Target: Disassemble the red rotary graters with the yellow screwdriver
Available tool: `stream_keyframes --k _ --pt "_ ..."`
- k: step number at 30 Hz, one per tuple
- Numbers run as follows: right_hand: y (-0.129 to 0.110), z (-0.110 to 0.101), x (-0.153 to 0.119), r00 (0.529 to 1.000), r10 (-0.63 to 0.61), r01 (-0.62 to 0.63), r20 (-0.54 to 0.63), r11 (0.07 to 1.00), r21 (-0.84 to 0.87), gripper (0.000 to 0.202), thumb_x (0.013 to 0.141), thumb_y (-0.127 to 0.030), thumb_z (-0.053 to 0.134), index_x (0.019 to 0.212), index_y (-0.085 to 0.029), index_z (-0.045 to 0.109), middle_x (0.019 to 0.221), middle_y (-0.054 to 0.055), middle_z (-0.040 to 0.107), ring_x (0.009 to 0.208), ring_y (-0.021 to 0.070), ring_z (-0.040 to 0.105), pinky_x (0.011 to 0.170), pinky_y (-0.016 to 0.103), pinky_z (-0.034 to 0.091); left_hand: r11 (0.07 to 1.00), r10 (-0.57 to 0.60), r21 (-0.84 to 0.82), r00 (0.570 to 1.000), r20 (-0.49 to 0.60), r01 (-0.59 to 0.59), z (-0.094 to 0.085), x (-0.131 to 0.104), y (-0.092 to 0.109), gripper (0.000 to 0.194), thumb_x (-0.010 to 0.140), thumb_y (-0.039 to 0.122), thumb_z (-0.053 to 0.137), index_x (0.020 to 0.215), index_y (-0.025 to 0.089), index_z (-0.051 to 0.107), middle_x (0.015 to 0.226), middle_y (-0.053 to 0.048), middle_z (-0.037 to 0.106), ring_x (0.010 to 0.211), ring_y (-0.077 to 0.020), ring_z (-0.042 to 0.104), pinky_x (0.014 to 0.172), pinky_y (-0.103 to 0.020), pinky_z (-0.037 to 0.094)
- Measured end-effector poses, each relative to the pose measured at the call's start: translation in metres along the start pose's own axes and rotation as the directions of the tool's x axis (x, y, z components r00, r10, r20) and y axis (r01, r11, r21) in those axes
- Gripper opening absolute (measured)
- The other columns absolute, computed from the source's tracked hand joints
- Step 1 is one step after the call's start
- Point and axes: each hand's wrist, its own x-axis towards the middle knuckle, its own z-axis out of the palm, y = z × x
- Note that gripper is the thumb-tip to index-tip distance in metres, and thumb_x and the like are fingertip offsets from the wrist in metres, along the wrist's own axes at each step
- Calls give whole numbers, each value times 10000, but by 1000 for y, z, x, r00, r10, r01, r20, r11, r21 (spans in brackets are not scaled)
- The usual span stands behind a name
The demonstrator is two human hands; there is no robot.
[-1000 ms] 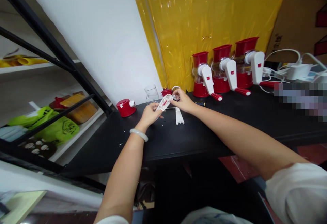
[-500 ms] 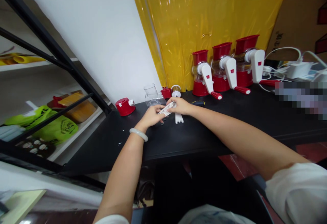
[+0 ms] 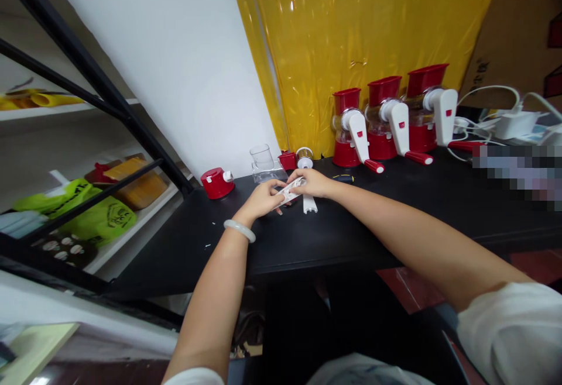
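Both my hands are closed on a long white plastic part [image 3: 290,191], held slanted just above the black table; it resembles the crank arms of the grinders. My left hand [image 3: 263,199], with a pale bangle on the wrist, grips its lower left end. Fingers of my right hand [image 3: 314,184] pinch its upper right end. Below my right hand lies a second white plastic piece [image 3: 309,204] with a notched end. Behind the hands stand a clear plastic housing [image 3: 266,165], a grater drum [image 3: 304,157] and a small red part [image 3: 287,160]. A screwdriver [image 3: 343,178] lies to the right.
At the left stands a red grinder base [image 3: 218,183]. Three assembled red-and-white hand-crank grinders [image 3: 387,121] line the back right. Farther right are white cables and adapters [image 3: 513,123]. A black-framed shelf [image 3: 132,119] with bags is at the left. Small white bits lie on the black table [image 3: 184,244].
The white part has tilted slightly, showing more of its hollow side. My hands stay nearly in place on it. The whole view has shifted a little.
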Motion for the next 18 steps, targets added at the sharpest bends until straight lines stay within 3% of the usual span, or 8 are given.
stream_keyframes --k 3,5,8,10,14,18 --pt "-3 -1 -2 999 -31 31 -26 999 -19 196 796 -242 741 974 -162 727 971 49 747 883 164 684 849 296 516 1000 3 19 1000 16 -3 0 -3 2 385 766 112 597 1148 131 629 703 -49 769 455 -168 661 542 -253 496" --pt "-9 -4 -1 994 -46 41 -102 998 -57 227 875 -321 670 1040 -168 700 1024 61 732 917 171 674 860 307 513 999 -6 36 1000 28 5 -4 -7 7 315 784 160 632 1096 132 655 694 -54 763 429 -158 633 525 -257 488" --pt "-25 -15 12 963 -51 11 -266 989 -150 330 1015 -367 408 1163 -159 618 1154 111 686 1033 198 643 918 348 492 999 -18 31 999 36 17 -21 -19 19 185 811 283 681 927 139 683 689 -68 749 416 -136 597 483 -248 463" --pt "-42 -23 30 944 -48 -27 -325 974 -223 360 1031 -346 336 1194 -141 582 1187 144 665 1088 224 622 956 375 472 998 -39 46 999 12 39 -40 -29 26 221 812 360 699 866 147 678 691 -75 744 434 -141 613 477 -245 461" --pt "-80 -25 79 961 -47 -62 -274 924 -377 376 964 -359 516 1224 -95 582 1235 209 649 1184 294 591 1029 406 425 981 -113 149 990 -88 125 -80 -43 26 263 769 405 732 836 160 666 679 -73 744 468 -175 663 480 -244 459" --pt "-103 -4 126 990 19 -83 -137 873 -481 708 852 -589 646 1281 -30 580 1281 325 616 1222 424 579 1020 520 440 925 -168 307 965 -201 225 -102 -45 7 205 772 376 692 777 174 656 642 -60 738 514 -194 688 515 -248 455"
